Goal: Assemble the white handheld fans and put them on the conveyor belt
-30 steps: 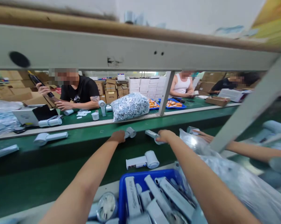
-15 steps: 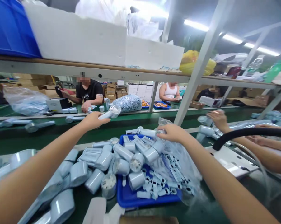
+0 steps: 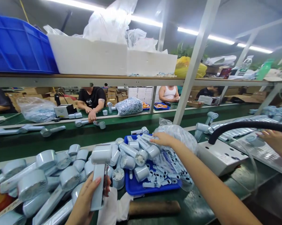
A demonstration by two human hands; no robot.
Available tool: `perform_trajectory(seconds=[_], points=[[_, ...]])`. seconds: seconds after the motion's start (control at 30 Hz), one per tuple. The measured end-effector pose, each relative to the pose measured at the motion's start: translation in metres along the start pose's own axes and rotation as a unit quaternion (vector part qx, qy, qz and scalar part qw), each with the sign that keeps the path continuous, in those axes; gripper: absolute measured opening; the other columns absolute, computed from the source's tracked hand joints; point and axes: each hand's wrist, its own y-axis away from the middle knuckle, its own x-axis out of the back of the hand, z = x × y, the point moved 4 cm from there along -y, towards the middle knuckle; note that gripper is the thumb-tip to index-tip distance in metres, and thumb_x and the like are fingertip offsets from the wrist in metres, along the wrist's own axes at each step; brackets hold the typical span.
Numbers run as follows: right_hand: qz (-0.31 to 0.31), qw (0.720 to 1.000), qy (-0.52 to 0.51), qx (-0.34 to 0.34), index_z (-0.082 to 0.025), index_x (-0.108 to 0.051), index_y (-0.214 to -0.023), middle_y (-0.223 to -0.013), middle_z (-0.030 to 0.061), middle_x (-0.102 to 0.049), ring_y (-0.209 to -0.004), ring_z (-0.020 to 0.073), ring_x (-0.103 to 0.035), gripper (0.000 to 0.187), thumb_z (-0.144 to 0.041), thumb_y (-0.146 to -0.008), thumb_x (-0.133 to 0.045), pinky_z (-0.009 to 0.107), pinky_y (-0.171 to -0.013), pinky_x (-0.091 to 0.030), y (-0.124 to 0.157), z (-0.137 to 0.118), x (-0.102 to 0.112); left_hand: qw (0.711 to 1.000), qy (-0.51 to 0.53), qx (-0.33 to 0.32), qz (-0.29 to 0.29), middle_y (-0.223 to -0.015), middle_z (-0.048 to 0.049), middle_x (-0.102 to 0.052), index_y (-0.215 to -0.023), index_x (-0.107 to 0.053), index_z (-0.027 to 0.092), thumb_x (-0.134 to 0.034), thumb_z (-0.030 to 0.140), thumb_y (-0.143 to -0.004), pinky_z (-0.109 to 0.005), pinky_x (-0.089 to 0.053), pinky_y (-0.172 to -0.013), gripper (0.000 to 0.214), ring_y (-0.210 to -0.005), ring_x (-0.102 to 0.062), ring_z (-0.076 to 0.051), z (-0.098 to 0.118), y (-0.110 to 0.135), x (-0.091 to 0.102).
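Note:
In my left hand (image 3: 94, 190) is a light-blue handheld fan (image 3: 102, 154), gripped by its handle, round head up. The handle's right side shows an open interior with dark parts. My right hand (image 3: 165, 139) reaches over a blue tray (image 3: 152, 190), its fingers closed on the end of a light-blue handle piece (image 3: 147, 137) with printing; the fingertips are partly hidden. Several fans and handle parts are heaped in the tray. Small light-blue clips with dark spots (image 3: 158, 179) lie at its front right, partly in a clear plastic bag (image 3: 178, 132).
A pile of fans (image 3: 33, 184) covers the bench at left. A brown bar (image 3: 155, 207) lies in front of the tray. A white machine (image 3: 220, 156) with a black hose (image 3: 244, 125) stands right, near a co-worker's hand (image 3: 274, 140). Behind runs a green conveyor (image 3: 72, 140); a shelf post (image 3: 190, 78) rises beyond.
My left hand has come back from the conveyor to the near bench with a fan. My right hand has released the fan at the tray's back edge and moved onto a nearby handle piece.

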Motion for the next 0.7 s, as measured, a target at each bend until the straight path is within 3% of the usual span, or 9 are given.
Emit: perform_trajectory(seconds=[0.17,0.23,0.3,0.37,0.53,0.63,0.7], points=[[0.074,0.997,-0.010,-0.033,-0.013,-0.036,-0.132,-0.133,0.0129,-0.044,-0.119,0.0229,-0.042,0.051,-0.043,-0.090,-0.030,0.033,-0.098,-0.031,0.036,0.010,-0.001,0.998,0.001,0.056,-0.002,-0.068,-0.0022,-0.066,-0.085,-0.060,0.016,-0.073,0.035,-0.057,-0.022,-0.048,-0.052,0.036,-0.056,-0.057,-0.015,-0.015,-0.006,0.006],[0.071,0.996,-0.010,-0.050,-0.014,-0.043,-0.125,-0.122,0.0125,-0.053,-0.106,0.0221,-0.052,0.045,-0.040,-0.091,-0.030,0.032,-0.090,-0.038,0.065,0.016,-0.010,0.998,-0.001,0.069,0.012,-0.068,-0.0019,-0.066,-0.091,-0.060,0.017,-0.072,0.034,-0.057,-0.022,-0.048,-0.050,0.040,-0.056,-0.058,-0.015,-0.018,-0.010,0.012],[0.028,0.998,-0.009,-0.055,-0.018,-0.058,-0.105,-0.098,0.0082,-0.064,-0.084,0.0212,-0.060,0.031,-0.038,-0.084,-0.046,0.030,-0.075,-0.045,0.095,0.018,-0.027,0.997,-0.009,0.077,0.026,-0.067,-0.0019,-0.066,-0.094,-0.059,0.018,-0.072,0.034,-0.057,-0.023,-0.048,-0.049,0.043,-0.055,-0.059,-0.016,-0.018,-0.014,0.017],[-0.014,0.998,-0.003,-0.056,-0.020,-0.064,-0.089,-0.084,0.0057,-0.065,-0.076,0.0222,-0.062,0.020,-0.033,-0.074,-0.061,0.030,-0.068,-0.046,0.120,0.018,-0.049,0.997,-0.012,0.074,0.022,-0.066,-0.0019,-0.066,-0.093,-0.059,0.017,-0.072,0.036,-0.057,-0.024,-0.047,-0.047,0.043,-0.054,-0.058,-0.017,-0.016,-0.017,0.018],[-0.026,0.998,0.013,-0.049,-0.020,-0.065,-0.088,-0.094,0.0099,-0.063,-0.083,0.0268,-0.062,0.015,-0.023,-0.074,-0.062,0.036,-0.072,-0.048,0.140,0.016,-0.083,0.996,-0.007,0.052,-0.071,-0.059,-0.0007,-0.062,-0.085,-0.059,0.016,-0.070,0.039,-0.060,-0.023,-0.044,-0.045,0.036,-0.048,-0.055,-0.014,0.002,-0.022,-0.011],[-0.007,1.000,-0.010,-0.027,-0.021,-0.065,-0.092,-0.093,0.0092,-0.064,-0.084,0.0248,-0.063,0.016,-0.025,-0.080,-0.054,0.035,-0.074,-0.049,0.137,0.014,-0.084,0.994,-0.003,0.032,-0.104,-0.057,-0.0015,-0.061,-0.080,-0.059,0.014,-0.068,0.040,-0.062,-0.022,-0.042,-0.043,0.032,-0.045,-0.054,-0.013,0.015,-0.021,-0.032],[0.044,0.995,-0.085,-0.013,-0.021,-0.064,-0.096,-0.090,0.0087,-0.065,-0.082,0.0231,-0.063,0.021,-0.026,-0.083,-0.049,0.035,-0.074,-0.050,0.133,0.005,-0.074,0.994,0.003,0.010,-0.113,-0.059,-0.0017,-0.062,-0.084,-0.058,0.015,-0.070,0.039,-0.061,-0.021,-0.041,-0.042,0.035,-0.044,-0.055,-0.013,0.023,-0.021,-0.043]])
